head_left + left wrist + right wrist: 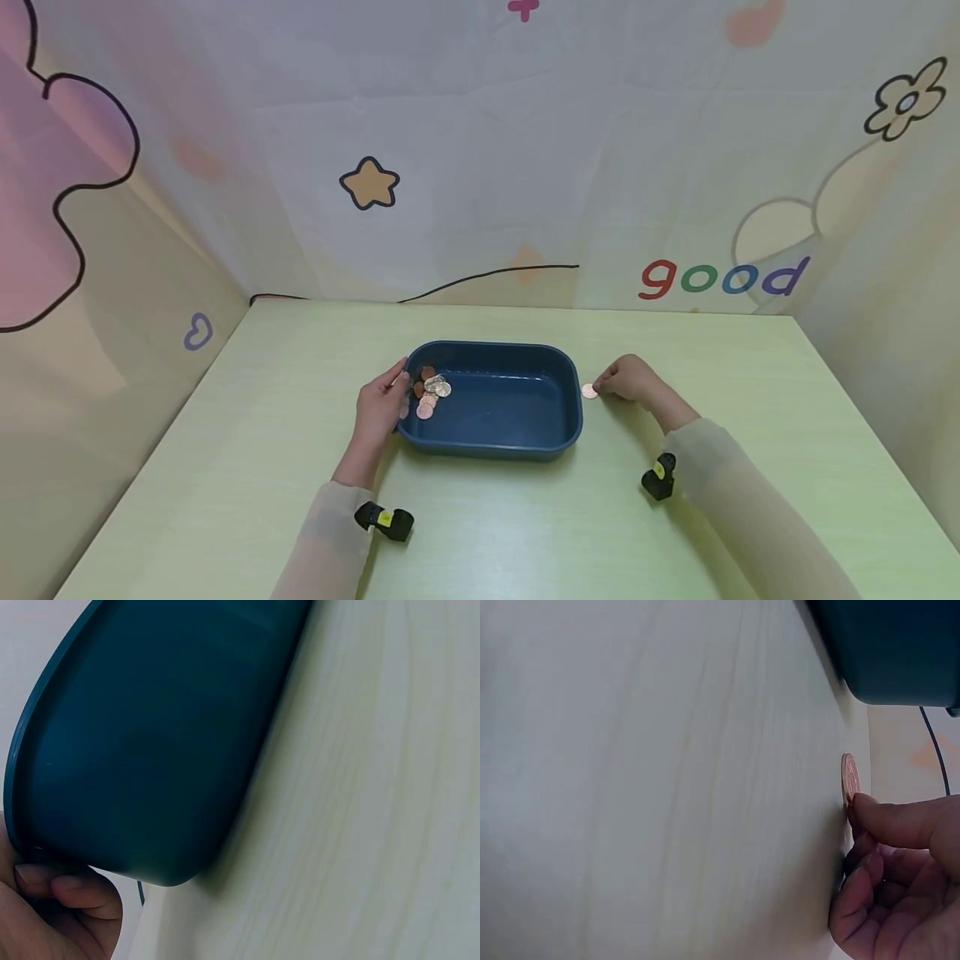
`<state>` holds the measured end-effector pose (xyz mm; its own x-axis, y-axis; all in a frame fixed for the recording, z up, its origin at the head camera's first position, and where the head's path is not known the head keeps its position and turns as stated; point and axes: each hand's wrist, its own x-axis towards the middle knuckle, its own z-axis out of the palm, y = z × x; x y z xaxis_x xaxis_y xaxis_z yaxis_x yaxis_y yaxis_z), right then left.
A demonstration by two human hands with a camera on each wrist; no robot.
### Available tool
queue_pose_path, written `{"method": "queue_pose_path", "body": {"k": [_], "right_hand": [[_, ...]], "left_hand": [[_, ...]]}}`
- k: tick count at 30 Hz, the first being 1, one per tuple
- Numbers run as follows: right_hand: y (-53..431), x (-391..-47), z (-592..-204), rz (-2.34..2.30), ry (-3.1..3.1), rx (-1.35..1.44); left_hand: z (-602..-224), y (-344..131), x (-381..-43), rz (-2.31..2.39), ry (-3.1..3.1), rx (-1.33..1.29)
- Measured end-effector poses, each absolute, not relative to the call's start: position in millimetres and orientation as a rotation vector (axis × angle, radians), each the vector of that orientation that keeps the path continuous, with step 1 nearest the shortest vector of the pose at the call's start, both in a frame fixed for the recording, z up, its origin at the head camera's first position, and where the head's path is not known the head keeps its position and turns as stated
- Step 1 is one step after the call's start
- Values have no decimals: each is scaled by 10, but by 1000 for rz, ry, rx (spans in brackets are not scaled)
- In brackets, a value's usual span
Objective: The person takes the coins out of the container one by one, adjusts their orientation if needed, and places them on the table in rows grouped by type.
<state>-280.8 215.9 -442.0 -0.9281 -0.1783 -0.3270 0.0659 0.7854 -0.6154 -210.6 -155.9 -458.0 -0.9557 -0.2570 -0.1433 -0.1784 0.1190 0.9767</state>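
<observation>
Pinching one reddish coin (588,392) by its edge, thumb against fingers, the right hand (636,382) sits right of centre in the head view; that edge hold probably suits so thin a disc, leaving most of its face uncovered. The coin is outside the blue box (495,412), just beside its right wall; whether it touches the table (480,517) I cannot tell. Left of centre, the left hand (381,406) grips the box's left end at the rim, likely to steady it. Inside, a small pile of coins (437,387), coppery and silvery, lies bunched near that hand; why there, the pictures do not show.
</observation>
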Motion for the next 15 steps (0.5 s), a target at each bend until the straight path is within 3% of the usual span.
{"method": "queue_pose_path", "body": {"k": [15], "right_hand": [[2084, -2731, -4426, -771, 2753, -123]], "left_hand": [[-4566, -1552, -2106, -1998, -2315, 460]]}}
